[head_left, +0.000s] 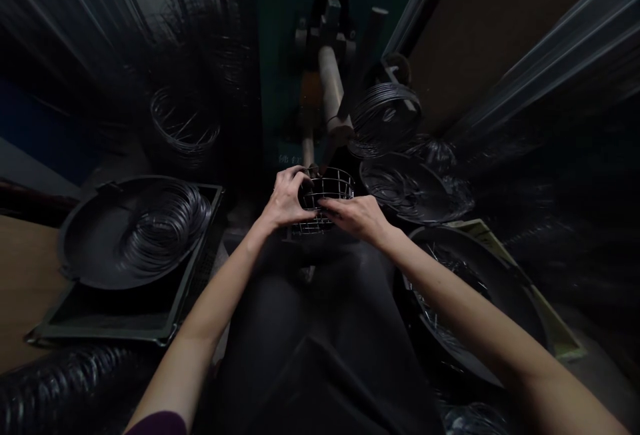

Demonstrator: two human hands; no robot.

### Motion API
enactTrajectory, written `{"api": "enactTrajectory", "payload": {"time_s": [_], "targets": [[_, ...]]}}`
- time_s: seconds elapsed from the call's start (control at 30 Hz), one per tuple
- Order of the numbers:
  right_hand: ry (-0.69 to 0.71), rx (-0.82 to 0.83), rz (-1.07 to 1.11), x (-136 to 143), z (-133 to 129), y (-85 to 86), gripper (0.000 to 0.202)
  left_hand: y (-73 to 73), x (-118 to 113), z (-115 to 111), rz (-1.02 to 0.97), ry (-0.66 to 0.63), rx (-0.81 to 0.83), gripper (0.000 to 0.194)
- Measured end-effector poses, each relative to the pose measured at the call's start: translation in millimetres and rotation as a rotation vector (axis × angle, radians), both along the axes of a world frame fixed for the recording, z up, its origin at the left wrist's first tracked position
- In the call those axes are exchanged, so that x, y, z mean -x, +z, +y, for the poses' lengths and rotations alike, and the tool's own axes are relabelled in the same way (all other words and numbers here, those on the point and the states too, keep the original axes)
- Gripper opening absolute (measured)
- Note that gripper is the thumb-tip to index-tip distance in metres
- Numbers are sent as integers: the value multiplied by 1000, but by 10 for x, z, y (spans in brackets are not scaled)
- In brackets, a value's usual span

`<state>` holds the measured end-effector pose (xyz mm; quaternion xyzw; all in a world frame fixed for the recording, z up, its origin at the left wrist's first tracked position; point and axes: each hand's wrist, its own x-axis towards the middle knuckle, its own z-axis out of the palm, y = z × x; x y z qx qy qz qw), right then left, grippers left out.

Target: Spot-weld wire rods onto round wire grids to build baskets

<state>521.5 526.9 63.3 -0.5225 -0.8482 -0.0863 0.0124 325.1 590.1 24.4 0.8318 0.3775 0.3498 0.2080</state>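
A small round wire basket (340, 184) sits just below the metal arms of a machine (330, 82), close in front of my lap. My left hand (287, 198) grips its left side, thumb below and fingers curled over the upper rim. On the near right side, my right hand (357, 215) presses its fingers together against the basket's wires. The right fingertips may pinch a thin wire, but it is too dark to be sure. Part of the basket is hidden behind both hands.
On the left, a dark round pan (95, 242) with wire rings (170, 222) rests on a green crate (115, 325). To the right stand a pan with wire pieces (505, 302), another pan of rings (400, 188) and a hanging bundle of rings (387, 115). More wire rings (185, 122) stand back left.
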Motion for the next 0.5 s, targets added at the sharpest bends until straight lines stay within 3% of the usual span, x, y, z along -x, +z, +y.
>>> {"api": "enactTrajectory", "payload": {"time_s": [0.3, 0.5], "targets": [[-44, 39, 21, 32, 119, 85, 30, 32, -6, 142, 19, 3, 24, 59], [-100, -68, 227, -28, 17, -95, 29, 44, -17, 171, -39, 49, 74, 73]]}}
